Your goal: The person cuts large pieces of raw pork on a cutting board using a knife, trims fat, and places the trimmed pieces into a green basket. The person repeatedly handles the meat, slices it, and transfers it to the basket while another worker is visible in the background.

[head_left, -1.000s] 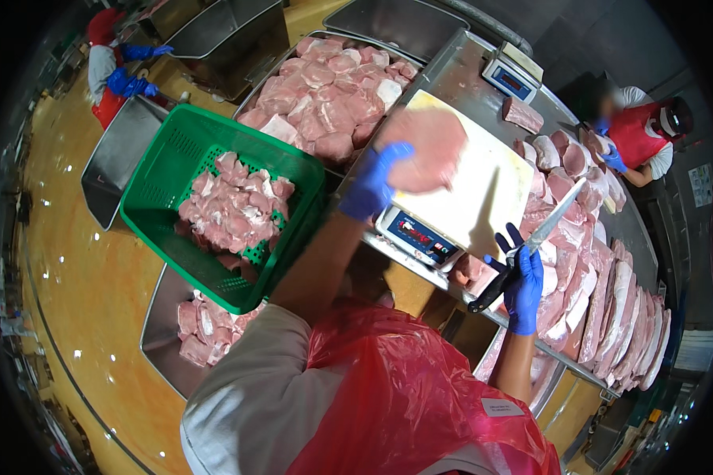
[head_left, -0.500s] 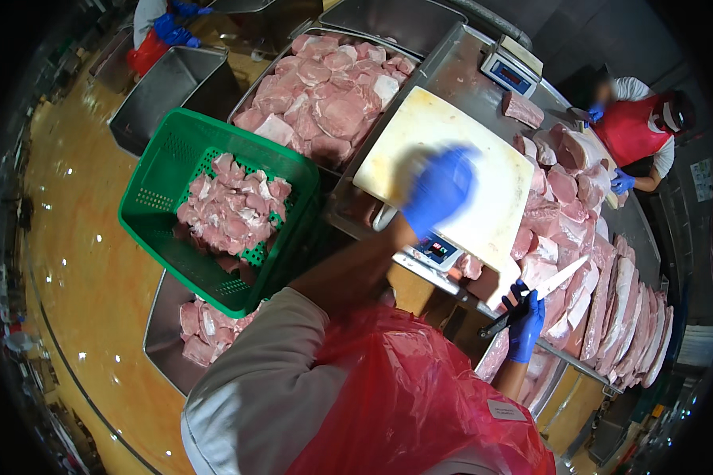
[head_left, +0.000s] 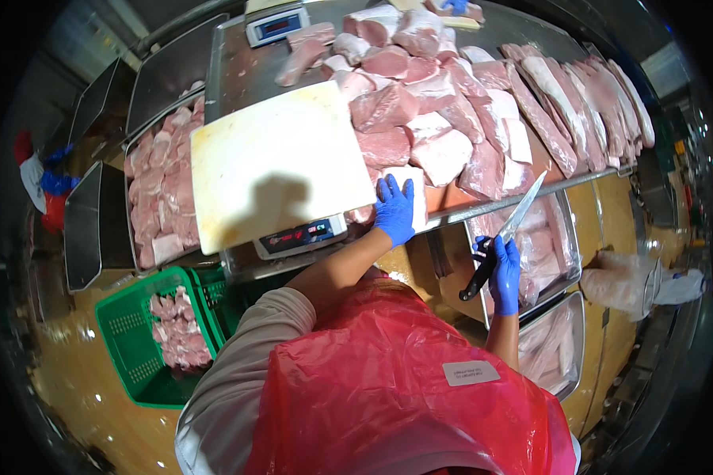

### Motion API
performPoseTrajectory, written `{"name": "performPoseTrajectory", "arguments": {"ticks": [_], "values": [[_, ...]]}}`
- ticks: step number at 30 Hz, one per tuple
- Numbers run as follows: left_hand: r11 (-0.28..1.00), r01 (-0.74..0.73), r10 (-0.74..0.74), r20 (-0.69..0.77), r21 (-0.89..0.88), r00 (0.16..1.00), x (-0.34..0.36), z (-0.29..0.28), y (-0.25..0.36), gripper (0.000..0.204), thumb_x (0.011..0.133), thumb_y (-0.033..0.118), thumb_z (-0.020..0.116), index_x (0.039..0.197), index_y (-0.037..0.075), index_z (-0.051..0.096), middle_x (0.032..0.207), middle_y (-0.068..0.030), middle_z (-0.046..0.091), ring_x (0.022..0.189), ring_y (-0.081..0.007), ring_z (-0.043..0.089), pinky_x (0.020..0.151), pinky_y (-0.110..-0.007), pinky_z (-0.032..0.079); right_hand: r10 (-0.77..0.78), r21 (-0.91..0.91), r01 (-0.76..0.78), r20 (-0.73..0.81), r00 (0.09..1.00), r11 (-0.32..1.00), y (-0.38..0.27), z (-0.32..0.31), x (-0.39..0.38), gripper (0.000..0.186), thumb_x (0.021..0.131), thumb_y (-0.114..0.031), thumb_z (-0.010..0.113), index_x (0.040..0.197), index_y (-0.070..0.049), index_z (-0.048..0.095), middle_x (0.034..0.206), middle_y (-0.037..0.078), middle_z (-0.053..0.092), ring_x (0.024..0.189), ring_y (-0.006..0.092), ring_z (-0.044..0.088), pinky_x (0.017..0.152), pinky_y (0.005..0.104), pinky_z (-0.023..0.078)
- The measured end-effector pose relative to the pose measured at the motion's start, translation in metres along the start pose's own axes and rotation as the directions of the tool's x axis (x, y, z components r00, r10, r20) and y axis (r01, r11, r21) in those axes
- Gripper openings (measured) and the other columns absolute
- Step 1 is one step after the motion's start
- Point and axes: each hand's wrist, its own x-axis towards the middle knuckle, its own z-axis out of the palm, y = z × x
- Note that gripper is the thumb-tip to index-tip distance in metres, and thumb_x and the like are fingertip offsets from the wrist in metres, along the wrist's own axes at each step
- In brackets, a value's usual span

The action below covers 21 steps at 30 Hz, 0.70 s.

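Observation:
My left hand, in a blue glove, lies with spread fingers on a pale, fat-topped piece of meat just right of a cutting board. The board is bare but for a shadow and sits over a scale. My right hand, also gloved, grips the black handle of a long knife, blade pointing up and away over the front edge of the table. Beyond my hands, chunks of pink meat and long loins cover much of the steel table.
Trays of meat stand left and lower right. A green basket of trimmings is lower left, near empty steel bins. A second scale is at the back. A co-worker is far left; another's gloved hand is at the top.
The view has swung toward the meat on the table. The round slice earlier in my left hand is no longer there; that hand moved rightward off the board onto another piece.

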Motion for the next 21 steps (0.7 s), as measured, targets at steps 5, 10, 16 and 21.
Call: {"name": "performPoseTrajectory", "arguments": {"ticks": [5,10,16,21], "values": [[0.980,0.179,-0.173,0.066,-0.084,0.983,0.034,-0.007,0.030,0.122,0.063,0.048,0.088,0.158,0.021,0.015,0.155,-0.0402,0.006,0.133,-0.0691,0.021,0.103,-0.077,0.026,0.083,0.079,-0.079,-0.047,0.995,0.994,0.033,-0.025,-0.003,0.023,0.105,-0.026,0.052,0.097,-0.004,0.055,0.100,0.015,0.069,0.086,0.0229,0.069,0.073,0.0365,0.058],[0.926,0.345,-0.343,0.042,-0.150,0.938,0.063,-0.008,0.028,0.105,0.066,0.039,0.087,0.152,0.033,0.027,0.150,-0.0350,0.018,0.127,-0.0571,0.038,0.095,-0.062,0.045,0.070,0.092,-0.082,0.122,0.990,0.992,0.077,-0.004,0.062,0.026,0.104,-0.022,0.053,0.117,0.000,0.059,0.112,0.013,0.068,0.104,0.0231,0.066,0.090,0.0399,0.054],[0.778,0.361,-0.410,0.019,-0.513,0.912,0.062,-0.001,0.000,0.085,0.064,0.031,0.084,0.138,0.022,0.043,0.129,-0.0299,0.043,0.119,-0.0456,0.051,0.094,-0.050,0.049,0.198,0.237,-0.267,0.278,0.940,0.934,0.104,0.041,0.110,0.027,0.101,-0.022,0.058,0.120,-0.003,0.060,0.105,0.005,0.066,0.098,0.0171,0.063,0.090,0.0330,0.049],[0.559,-0.046,-0.175,-0.172,-0.828,0.970,0.017,-0.026,0.038,0.085,0.064,0.026,0.080,0.136,0.007,0.041,0.131,-0.0249,0.046,0.124,-0.0397,0.045,0.104,-0.048,0.038,0.256,0.432,-0.334,0.230,0.939,0.838,0.071,0.029,0.064,0.032,0.100,-0.026,0.058,0.124,-0.005,0.062,0.111,0.005,0.067,0.100,0.0193,0.064,0.094,0.0367,0.052]]}}
